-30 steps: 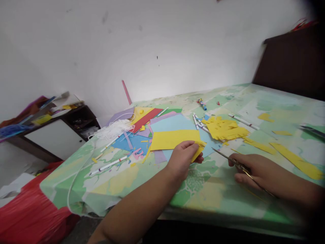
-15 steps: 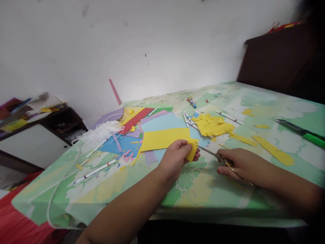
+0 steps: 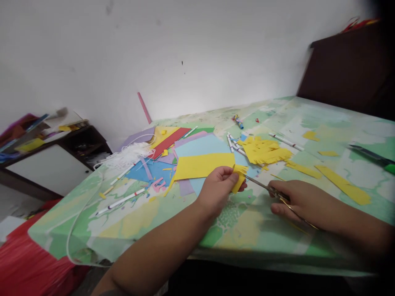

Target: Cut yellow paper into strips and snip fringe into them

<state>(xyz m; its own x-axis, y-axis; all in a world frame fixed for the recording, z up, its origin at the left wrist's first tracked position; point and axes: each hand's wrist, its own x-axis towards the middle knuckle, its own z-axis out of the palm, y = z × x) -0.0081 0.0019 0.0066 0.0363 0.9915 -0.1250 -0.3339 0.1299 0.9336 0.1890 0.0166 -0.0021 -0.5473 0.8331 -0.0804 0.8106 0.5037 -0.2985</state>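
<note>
My left hand (image 3: 221, 185) pinches a small yellow paper piece (image 3: 238, 183) whose upper edge is cut into a fringe. In my right hand (image 3: 298, 201) is a pair of scissors (image 3: 258, 183) with gold-coloured handles, its blade tips at the right side of that paper. A larger yellow sheet (image 3: 200, 165) lies behind my left hand on a light blue sheet (image 3: 202, 146). Farther right rests a fringed yellow paper (image 3: 265, 150) on top of some white markers. Long yellow strips (image 3: 342, 185) lie beyond my right hand.
White string (image 3: 132, 155) is heaped at the left near a red sheet (image 3: 173, 142) and a blue sheet (image 3: 151, 170). A marker (image 3: 121, 201) lies at the left front. Dark-bladed scissors (image 3: 370, 156) with green handles lie far right. A wall bounds the table's back.
The view has shifted slightly, so the scene sits a little farther right. Both hands keep their holds on the paper and scissors, with hardly any movement between them.
</note>
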